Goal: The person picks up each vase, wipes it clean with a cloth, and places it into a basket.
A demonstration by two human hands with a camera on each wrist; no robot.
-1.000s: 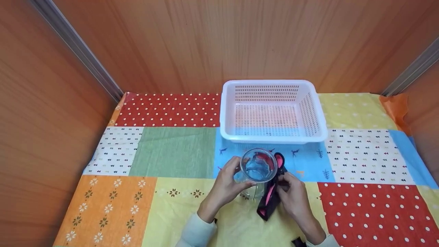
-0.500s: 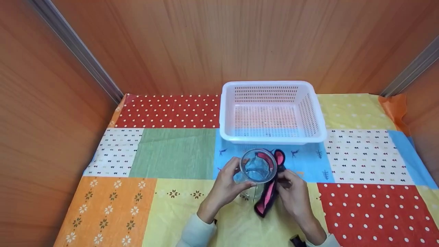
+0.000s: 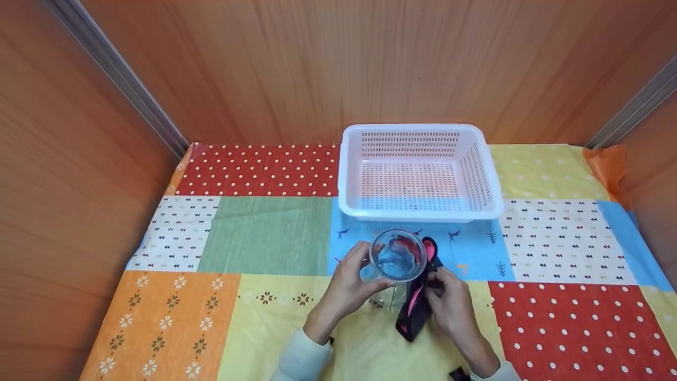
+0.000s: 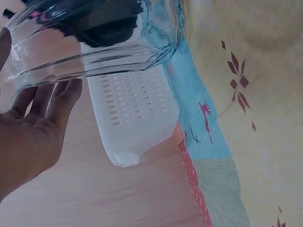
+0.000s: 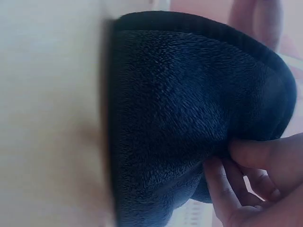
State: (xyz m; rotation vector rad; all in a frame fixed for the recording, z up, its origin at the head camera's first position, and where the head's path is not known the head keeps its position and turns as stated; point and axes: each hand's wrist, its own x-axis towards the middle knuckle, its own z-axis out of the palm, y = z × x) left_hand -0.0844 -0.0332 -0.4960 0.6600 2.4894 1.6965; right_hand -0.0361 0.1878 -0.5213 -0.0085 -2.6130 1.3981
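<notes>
In the head view my left hand (image 3: 346, 286) grips a clear drinking glass (image 3: 385, 267) from its left side, rim tilted up toward the camera. The left wrist view shows the faceted side of the glass (image 4: 85, 61), with the dark cloth visible through it. On the right, my right hand (image 3: 452, 299) pinches a dark plush cloth with a pink inner side (image 3: 415, 312), held folded against the right of the glass. Close up in the right wrist view, the cloth (image 5: 175, 104) has a smooth black border, and thumb and fingers (image 5: 253, 156) bunch its pile.
A white perforated plastic basket (image 3: 420, 216) stands just beyond the hands, near the wooden back wall (image 3: 328, 69). A patchwork tablecloth (image 3: 270, 233) covers the table. Wooden panels (image 3: 63, 174) rise on both sides.
The cloth's lower end swings slightly toward the glass, showing more pink, then back out to the right. The left hand and the glass stay nearly still.
</notes>
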